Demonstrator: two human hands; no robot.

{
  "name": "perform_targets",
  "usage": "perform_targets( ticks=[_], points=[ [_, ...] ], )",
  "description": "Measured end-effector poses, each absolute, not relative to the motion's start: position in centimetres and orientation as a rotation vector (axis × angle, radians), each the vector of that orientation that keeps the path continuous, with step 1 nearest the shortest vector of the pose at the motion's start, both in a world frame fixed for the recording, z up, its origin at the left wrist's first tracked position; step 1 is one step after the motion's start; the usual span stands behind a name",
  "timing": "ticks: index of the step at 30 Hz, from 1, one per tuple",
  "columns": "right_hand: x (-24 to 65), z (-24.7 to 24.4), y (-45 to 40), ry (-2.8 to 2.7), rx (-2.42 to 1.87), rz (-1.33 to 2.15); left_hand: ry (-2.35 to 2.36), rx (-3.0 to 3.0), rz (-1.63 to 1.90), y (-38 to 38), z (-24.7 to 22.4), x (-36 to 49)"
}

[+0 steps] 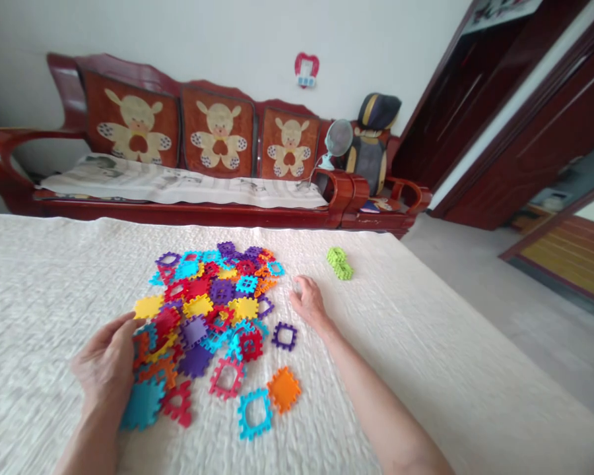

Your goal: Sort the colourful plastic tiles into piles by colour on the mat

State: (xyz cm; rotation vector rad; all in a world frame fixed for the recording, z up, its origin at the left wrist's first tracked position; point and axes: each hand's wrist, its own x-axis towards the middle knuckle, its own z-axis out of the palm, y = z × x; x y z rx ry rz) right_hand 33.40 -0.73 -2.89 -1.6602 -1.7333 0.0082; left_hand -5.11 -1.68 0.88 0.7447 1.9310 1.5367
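My left hand [106,359] is at the left edge of a heap of plastic interlocking tiles. Its fingertips reach the edge of a yellow tile [149,307]; a firm grip on it does not show. Below that hand lies a large teal tile [144,404]. My right hand [309,302] hovers or rests just right of the heap, fingers loosely bent and apart, nothing between them. Near it is a purple square frame [284,336]. A blue frame [255,413] and an orange tile [284,389] lie at the heap's front. Some tiles overlap and hide others.
Green pieces [340,263] sit in a small stack to the right, apart from the heap. A quilted white cover [426,369] lies under everything. Beyond its far edge stand a wooden sofa [237,216] with bear cushions and a small fan [338,137].
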Motion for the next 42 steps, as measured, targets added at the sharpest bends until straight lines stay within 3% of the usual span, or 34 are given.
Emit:
perform_targets(
  ticks=[16,20,23,27,42],
  points=[
    [34.6,-0.8,-2.0,-1.476,-1.724,0.014,2.041,0.705,1.395,-2.3,3.0,-4.4],
    [39.7,0.9,-1.9,-1.142,-1.976,-0.149,2.054,0.756,1.373,-2.8,3.5,-4.0],
    [43.4,1.9,-1.4,-0.975,-2.231,-0.024,2.05,0.802,1.351,-3.2,3.8,-3.9],
    [45.5,2.4,-0.3,-0.999,-2.399,0.175,2.065,0.865,1.335,-3.9,4.7,-3.5],
    [46.0,1.7,1.1,-1.14,-2.535,0.136,2.087,0.829,1.318,-4.2,4.9,-3.2]
  ],
)
